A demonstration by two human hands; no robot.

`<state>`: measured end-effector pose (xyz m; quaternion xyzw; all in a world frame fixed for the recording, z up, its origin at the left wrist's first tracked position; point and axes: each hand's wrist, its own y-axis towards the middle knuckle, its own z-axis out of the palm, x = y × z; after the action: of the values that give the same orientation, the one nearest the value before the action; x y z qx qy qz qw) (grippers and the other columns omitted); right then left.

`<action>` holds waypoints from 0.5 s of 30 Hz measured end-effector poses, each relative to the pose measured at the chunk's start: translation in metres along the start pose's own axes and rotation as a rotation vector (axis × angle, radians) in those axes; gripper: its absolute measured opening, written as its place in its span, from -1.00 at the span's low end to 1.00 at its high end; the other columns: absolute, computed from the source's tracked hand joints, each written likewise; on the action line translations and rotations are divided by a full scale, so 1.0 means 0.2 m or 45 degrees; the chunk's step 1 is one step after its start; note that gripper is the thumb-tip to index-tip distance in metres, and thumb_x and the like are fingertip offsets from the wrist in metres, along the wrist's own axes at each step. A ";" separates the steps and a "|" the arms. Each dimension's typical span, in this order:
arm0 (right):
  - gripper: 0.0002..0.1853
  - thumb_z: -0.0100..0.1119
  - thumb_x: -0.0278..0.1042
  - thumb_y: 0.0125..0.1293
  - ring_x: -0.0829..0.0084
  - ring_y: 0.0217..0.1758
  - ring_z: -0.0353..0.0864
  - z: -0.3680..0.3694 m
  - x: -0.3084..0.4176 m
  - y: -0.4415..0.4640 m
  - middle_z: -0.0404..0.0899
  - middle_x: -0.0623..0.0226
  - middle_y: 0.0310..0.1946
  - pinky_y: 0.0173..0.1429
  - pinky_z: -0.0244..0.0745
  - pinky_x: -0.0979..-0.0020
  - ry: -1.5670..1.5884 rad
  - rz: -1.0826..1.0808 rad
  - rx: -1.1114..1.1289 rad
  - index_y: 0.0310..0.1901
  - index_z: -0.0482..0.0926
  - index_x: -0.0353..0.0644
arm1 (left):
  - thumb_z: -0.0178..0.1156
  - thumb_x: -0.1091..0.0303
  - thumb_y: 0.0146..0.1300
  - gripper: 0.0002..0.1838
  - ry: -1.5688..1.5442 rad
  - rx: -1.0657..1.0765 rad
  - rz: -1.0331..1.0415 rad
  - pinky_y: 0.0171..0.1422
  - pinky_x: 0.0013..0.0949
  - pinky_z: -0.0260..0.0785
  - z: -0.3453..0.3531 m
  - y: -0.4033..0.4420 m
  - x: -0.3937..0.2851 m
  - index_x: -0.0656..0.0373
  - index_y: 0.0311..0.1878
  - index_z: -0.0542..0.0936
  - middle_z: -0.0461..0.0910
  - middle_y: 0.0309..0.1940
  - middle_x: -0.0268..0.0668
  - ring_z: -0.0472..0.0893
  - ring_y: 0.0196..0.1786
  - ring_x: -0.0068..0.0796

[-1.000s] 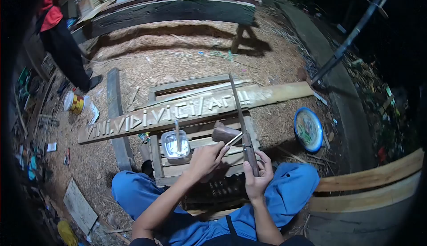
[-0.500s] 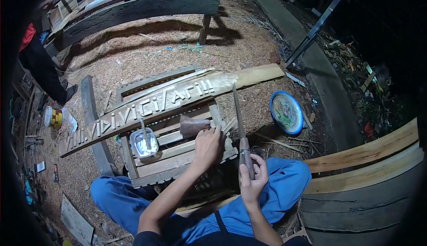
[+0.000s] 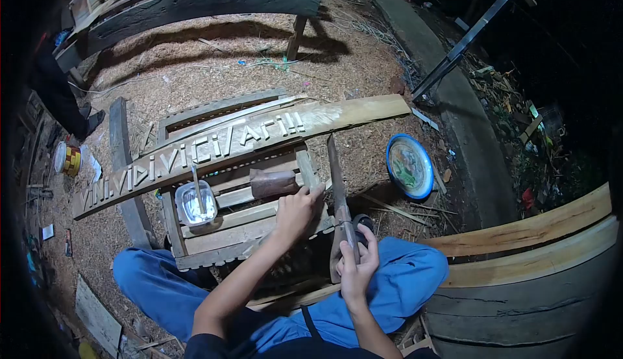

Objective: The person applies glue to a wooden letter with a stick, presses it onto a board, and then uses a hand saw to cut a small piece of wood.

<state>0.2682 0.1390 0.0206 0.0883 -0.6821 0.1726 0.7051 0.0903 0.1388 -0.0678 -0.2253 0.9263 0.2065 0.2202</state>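
My right hand [image 3: 360,269] is wrapped round the handle of a machete [image 3: 340,193]. Its long dark blade points up and away, beside the right edge of a slatted wooden pallet [image 3: 224,226]. My left hand [image 3: 297,216] is closed over the pallet's right part, with a pale thin stick close to its fingertips; what its fingers hold is hidden. A dark brown wooden block [image 3: 272,184] lies just beyond that hand. Across the pallet's far side rests a long board [image 3: 370,109] with raised letters made of sticks. A clear plastic tub [image 3: 196,204] of white paste holds an upright stick.
A blue-rimmed round tray [image 3: 429,172] lies on the ground to the right. Long planks [image 3: 525,229] lie at lower right. A workbench [image 3: 207,10] stands at the back, with a person's dark-trousered legs [image 3: 61,99] at left. A yellow-red can [image 3: 69,158] stands nearby.
The view has shifted slightly, so most things sit further left. My left hand has moved a little right towards the machete. The person at far left has moved partly out of sight.
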 end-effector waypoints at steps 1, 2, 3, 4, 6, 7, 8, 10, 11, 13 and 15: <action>-0.45 0.25 -0.56 0.45 0.81 -0.62 0.22 0.00 0.01 0.01 0.55 0.44 -0.38 -0.61 0.05 0.61 -0.015 0.042 0.024 0.42 0.35 -0.19 | 0.19 0.28 0.41 -0.54 -0.007 0.000 0.000 -0.32 -0.03 0.50 0.00 0.00 0.00 -0.20 0.37 0.59 0.69 -0.16 -0.19 0.72 -0.41 -0.12; -0.44 0.24 -0.53 0.47 0.81 -0.61 0.24 0.00 0.01 0.00 0.53 0.46 -0.40 -0.60 0.07 0.60 -0.031 0.021 0.016 0.46 0.35 -0.24 | 0.21 0.24 0.43 -0.58 -0.047 -0.010 -0.019 -0.32 0.02 0.50 -0.01 0.00 0.00 -0.23 0.34 0.62 0.69 -0.22 -0.18 0.73 -0.38 -0.06; -0.44 0.24 -0.53 0.47 0.81 -0.61 0.24 -0.02 -0.01 0.01 0.53 0.46 -0.40 -0.60 0.07 0.60 -0.032 0.019 0.011 0.46 0.35 -0.24 | 0.22 0.20 0.44 -0.61 -0.083 -0.019 -0.035 -0.32 0.06 0.50 -0.02 0.00 -0.01 -0.25 0.30 0.65 0.70 -0.28 -0.16 0.74 -0.34 0.01; -0.46 0.24 -0.48 0.49 0.71 -0.44 0.43 -0.06 -0.05 0.02 0.61 0.38 -0.29 -0.39 0.29 0.56 -0.189 -0.060 0.058 0.45 0.38 -0.30 | 0.22 0.20 0.44 -0.61 -0.063 -0.004 -0.062 -0.30 0.07 0.50 -0.01 0.00 -0.01 -0.26 0.30 0.67 0.71 -0.25 -0.16 0.75 -0.31 0.01; -0.49 0.23 -0.40 0.53 0.54 -0.05 0.64 -0.06 -0.03 0.03 0.70 0.24 -0.09 0.08 0.54 0.45 -0.333 -0.106 0.115 0.41 0.43 -0.43 | 0.23 0.21 0.43 -0.62 -0.096 -0.012 -0.084 -0.27 0.07 0.50 -0.02 0.00 -0.03 -0.26 0.29 0.68 0.73 -0.23 -0.16 0.75 -0.30 0.02; -0.49 0.23 -0.40 0.53 0.54 -0.05 0.64 -0.06 -0.01 0.03 0.70 0.24 -0.09 0.08 0.54 0.45 -0.332 -0.110 0.123 0.41 0.43 -0.43 | 0.23 0.22 0.42 -0.62 -0.125 -0.014 -0.109 -0.25 0.07 0.51 -0.02 0.00 -0.03 -0.26 0.27 0.68 0.74 -0.20 -0.15 0.75 -0.28 0.02; -0.49 0.23 -0.39 0.52 0.48 -0.03 0.67 -0.06 0.00 0.03 0.72 0.18 -0.06 0.12 0.55 0.41 -0.361 -0.097 0.133 0.41 0.44 -0.43 | 0.23 0.22 0.42 -0.62 -0.120 -0.020 -0.115 -0.25 0.07 0.51 -0.02 0.00 -0.03 -0.26 0.27 0.68 0.74 -0.20 -0.15 0.75 -0.28 0.02; -0.48 0.24 -0.37 0.52 0.42 0.00 0.71 -0.05 -0.01 0.04 0.73 0.11 -0.03 0.16 0.57 0.38 -0.388 -0.084 0.149 0.41 0.45 -0.43 | 0.24 0.26 0.40 -0.61 -0.212 0.010 -0.162 -0.18 0.05 0.54 -0.04 0.01 -0.04 -0.25 0.26 0.69 0.76 -0.17 -0.13 0.76 -0.24 0.04; -0.49 0.25 -0.37 0.52 0.33 0.06 0.73 -0.05 -0.04 0.05 0.73 0.03 0.04 0.20 0.57 0.34 -0.493 -0.214 0.130 0.39 0.47 -0.44 | 0.24 0.26 0.40 -0.61 -0.208 0.008 -0.166 -0.18 0.05 0.54 -0.05 0.01 -0.04 -0.25 0.26 0.69 0.76 -0.17 -0.13 0.76 -0.24 0.04; -0.50 0.25 -0.36 0.51 0.23 0.12 0.76 -0.03 -0.03 0.05 0.73 -0.06 0.10 0.25 0.57 0.29 -0.591 -0.339 0.109 0.37 0.49 -0.45 | 0.25 0.31 0.37 -0.59 -0.264 0.014 -0.178 -0.13 0.04 0.57 -0.06 0.01 -0.05 -0.22 0.26 0.70 0.76 -0.19 -0.11 0.76 -0.20 0.05; -0.50 0.28 -0.37 0.48 0.28 0.16 0.74 -0.02 0.00 0.04 0.72 -0.08 0.11 0.31 0.56 0.28 -0.695 -0.433 0.115 0.34 0.51 -0.50 | 0.26 0.32 0.37 -0.60 -0.255 0.005 -0.189 -0.13 0.04 0.57 -0.06 0.01 -0.06 -0.21 0.26 0.70 0.76 -0.21 -0.09 0.76 -0.20 0.06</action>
<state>0.2693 0.1489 0.0203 0.2752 -0.8131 0.0523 0.5103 0.0960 0.1388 -0.0518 -0.2709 0.8809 0.2093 0.3269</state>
